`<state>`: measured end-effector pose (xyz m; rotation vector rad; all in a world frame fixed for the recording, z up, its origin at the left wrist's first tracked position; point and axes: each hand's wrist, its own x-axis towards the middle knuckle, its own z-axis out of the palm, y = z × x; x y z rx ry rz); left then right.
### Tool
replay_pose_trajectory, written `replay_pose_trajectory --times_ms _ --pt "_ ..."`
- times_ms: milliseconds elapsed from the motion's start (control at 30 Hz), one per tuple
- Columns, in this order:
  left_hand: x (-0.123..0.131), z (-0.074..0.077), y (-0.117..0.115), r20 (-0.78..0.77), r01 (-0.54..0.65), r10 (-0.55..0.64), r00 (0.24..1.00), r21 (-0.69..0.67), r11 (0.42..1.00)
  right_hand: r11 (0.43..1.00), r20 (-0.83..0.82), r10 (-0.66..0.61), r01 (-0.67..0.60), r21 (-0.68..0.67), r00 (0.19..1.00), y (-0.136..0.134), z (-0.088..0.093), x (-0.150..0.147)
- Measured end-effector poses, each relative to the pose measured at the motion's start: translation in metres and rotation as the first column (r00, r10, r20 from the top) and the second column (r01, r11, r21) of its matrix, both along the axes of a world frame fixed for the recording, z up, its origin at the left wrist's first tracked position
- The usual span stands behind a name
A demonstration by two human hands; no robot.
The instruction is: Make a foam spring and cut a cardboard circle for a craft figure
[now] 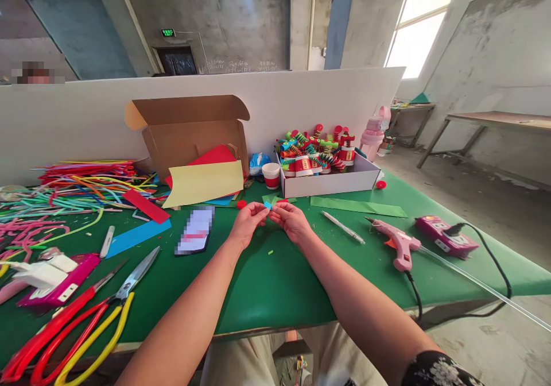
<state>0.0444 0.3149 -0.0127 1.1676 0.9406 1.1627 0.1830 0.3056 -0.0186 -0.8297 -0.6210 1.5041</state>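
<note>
My left hand and my right hand meet over the middle of the green table. Between their pinched fingertips sits a small blue paper piece, and the right fingers also touch a small red bit. Green paper scraps lie just beyond the hands. A red pompom rests to the left of my left hand.
A white box of finished craft figures and a paper cup stand behind. An open cardboard box holds coloured sheets. A pink glue gun, a pen, a phone, scissors and pipe cleaners lie around.
</note>
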Motion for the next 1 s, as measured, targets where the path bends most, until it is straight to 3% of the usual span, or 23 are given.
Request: replay_pose_trajectory --times_ms 100,433,700,1000 --pt "0.0017 0.0016 -0.0012 -0.009 -0.070 0.071 0.997 0.018 0.997 0.999 0.017 0.026 -0.027 0.023 1.000 -0.0013 0.0000 -0.0021" --pt "0.0012 0.0019 -0.0007 0.000 -0.054 0.054 0.999 -0.011 0.999 0.996 0.081 0.027 -0.034 0.080 0.996 -0.0038 0.0012 -0.0037" --pt "0.0010 0.0059 -0.0001 0.021 -0.129 0.129 0.991 -0.029 0.991 0.994 0.087 0.072 -0.079 0.082 0.994 -0.0021 0.0032 -0.0028" --pt "-0.0009 0.0058 0.0003 0.065 -0.083 0.087 0.994 -0.064 0.994 0.989 0.040 0.132 -0.134 0.054 0.990 0.0033 -0.0036 0.0010"
